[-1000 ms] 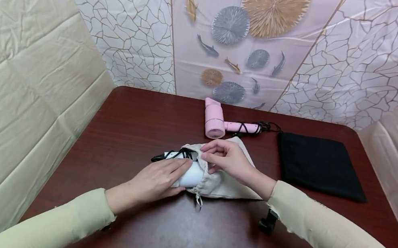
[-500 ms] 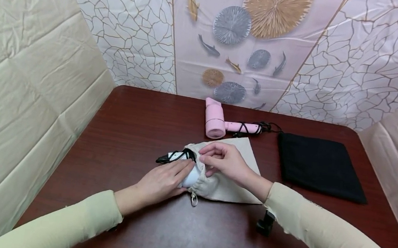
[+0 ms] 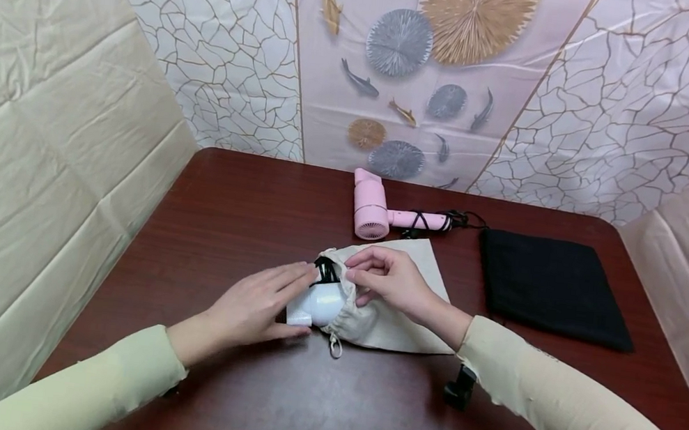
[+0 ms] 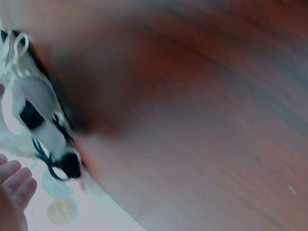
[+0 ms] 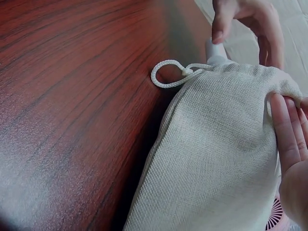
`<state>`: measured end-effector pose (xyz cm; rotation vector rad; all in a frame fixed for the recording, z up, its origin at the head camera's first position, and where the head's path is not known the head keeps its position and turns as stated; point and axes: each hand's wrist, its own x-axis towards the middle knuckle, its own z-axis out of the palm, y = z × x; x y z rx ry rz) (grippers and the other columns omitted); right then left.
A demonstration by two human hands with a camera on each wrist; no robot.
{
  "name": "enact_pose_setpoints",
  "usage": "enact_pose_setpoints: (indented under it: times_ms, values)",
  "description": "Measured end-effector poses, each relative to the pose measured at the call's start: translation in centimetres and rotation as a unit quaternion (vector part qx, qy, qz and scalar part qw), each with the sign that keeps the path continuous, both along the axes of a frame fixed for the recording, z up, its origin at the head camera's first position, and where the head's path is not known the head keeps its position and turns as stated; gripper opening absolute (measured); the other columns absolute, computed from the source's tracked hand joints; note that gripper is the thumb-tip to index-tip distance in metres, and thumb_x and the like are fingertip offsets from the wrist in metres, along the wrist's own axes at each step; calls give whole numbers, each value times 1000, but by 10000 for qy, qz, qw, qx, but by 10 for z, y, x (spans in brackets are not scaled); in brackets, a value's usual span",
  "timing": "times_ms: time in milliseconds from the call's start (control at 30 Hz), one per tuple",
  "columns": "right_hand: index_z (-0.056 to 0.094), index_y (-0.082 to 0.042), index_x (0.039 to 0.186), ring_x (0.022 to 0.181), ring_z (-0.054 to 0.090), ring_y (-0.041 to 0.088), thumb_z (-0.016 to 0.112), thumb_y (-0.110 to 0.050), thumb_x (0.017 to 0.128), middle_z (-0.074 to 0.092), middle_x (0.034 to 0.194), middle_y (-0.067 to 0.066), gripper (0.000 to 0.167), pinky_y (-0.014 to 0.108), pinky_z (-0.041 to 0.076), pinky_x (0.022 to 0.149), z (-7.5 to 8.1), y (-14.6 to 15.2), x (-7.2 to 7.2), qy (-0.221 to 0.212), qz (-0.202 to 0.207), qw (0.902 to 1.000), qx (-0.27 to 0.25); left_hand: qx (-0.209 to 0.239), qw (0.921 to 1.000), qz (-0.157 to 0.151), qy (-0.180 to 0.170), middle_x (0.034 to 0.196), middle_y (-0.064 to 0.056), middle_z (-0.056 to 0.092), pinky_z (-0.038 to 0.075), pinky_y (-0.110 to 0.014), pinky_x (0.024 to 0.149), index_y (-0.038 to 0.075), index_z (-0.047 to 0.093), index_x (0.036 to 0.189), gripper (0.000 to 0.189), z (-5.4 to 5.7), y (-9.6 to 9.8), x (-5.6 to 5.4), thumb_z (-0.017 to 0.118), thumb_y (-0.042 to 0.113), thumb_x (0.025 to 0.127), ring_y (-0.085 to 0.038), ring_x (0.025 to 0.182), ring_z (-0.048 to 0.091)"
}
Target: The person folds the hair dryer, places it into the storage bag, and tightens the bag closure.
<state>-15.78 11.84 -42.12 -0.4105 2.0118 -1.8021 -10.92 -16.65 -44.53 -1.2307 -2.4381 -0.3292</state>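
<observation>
A white hair dryer (image 3: 327, 303), its black cord (image 3: 327, 271) bundled at the handle, lies partly inside a beige drawstring bag (image 3: 417, 272). Its nozzle end sticks out to the left. My left hand (image 3: 249, 306) is beside that end with fingers extended and thumb spread; in the left wrist view, a gap shows between its fingers and the white hair dryer (image 4: 52, 137). My right hand (image 3: 397, 283) pinches the rim of the bag's mouth between thumb and fingers, and the right wrist view shows fingertips tucked at the fabric edge. The drawstring loop (image 5: 168, 74) hangs from the mouth.
Behind the bag a pink hair dryer (image 3: 372, 207) lies on the dark wooden table (image 3: 245, 197), black cord wound round its handle. A black cloth bag (image 3: 554, 286) lies flat at the right. Fabric-covered walls enclose the table's back and sides.
The left hand first shifted right with the white hair dryer, then drew back left off it, uncovering its nozzle end. The cord bundle sits deeper in the bag's mouth. The right hand keeps its pinch.
</observation>
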Motion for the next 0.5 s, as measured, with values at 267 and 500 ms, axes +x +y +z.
enact_pose_setpoints:
  times_ms: [267, 500]
  values:
    - [68, 11, 122, 74, 72, 14, 73, -1, 98, 77, 99, 11, 27, 41, 66, 65, 1, 3, 0, 5, 18, 10000, -27, -128, 9961, 327, -814, 155, -14, 57, 55, -49, 107, 7, 55, 155, 103, -3, -24, -13, 89, 63, 76, -31, 138, 60]
    - [68, 10, 122, 74, 73, 15, 73, -1, 98, 77, 99, 11, 27, 42, 66, 66, 3, 3, 1, 4, 16, 10000, -43, -131, 9883, 325, -1485, 160, -15, 53, 56, -49, 106, 13, 51, 159, 108, -8, -22, -18, 89, 67, 73, -32, 140, 58]
